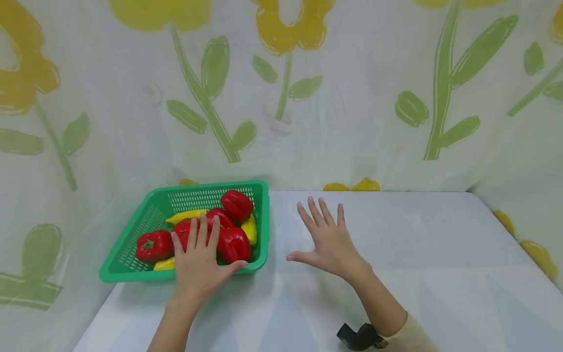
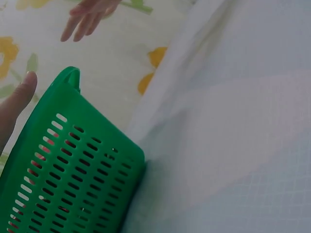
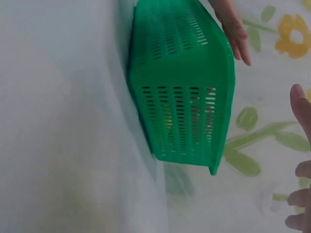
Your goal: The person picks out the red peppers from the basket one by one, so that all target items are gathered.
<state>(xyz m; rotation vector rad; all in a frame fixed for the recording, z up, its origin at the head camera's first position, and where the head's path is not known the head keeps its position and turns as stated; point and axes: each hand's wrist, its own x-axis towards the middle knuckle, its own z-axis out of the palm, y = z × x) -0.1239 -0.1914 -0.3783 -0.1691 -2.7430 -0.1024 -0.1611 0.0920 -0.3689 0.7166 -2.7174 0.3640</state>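
A green plastic basket [image 1: 259, 266] with slotted walls stands at the left of the table, holding several red bell peppers [image 1: 155, 246] and some yellow peppers [image 1: 186, 215]. My left hand [image 1: 198, 269] is over the basket's front rim, palm down with fingers spread, and grips nothing. Part of the contents is hidden behind it. To the right of the basket, my right hand [image 1: 330, 244] hovers above the table with its fingers spread and nothing in it. In the left wrist view the basket's slotted wall [image 2: 73, 165] fills the lower left, with the left thumb [image 2: 22, 94] beside it.
The table [image 1: 396, 234] has a pale surface with light blue triangles. Behind and beside it hangs a white curtain [image 1: 352, 112] printed with yellow flowers and green leaves. A black device [image 1: 358, 336] sits on the right wrist near a beige sleeve [image 1: 409, 335].
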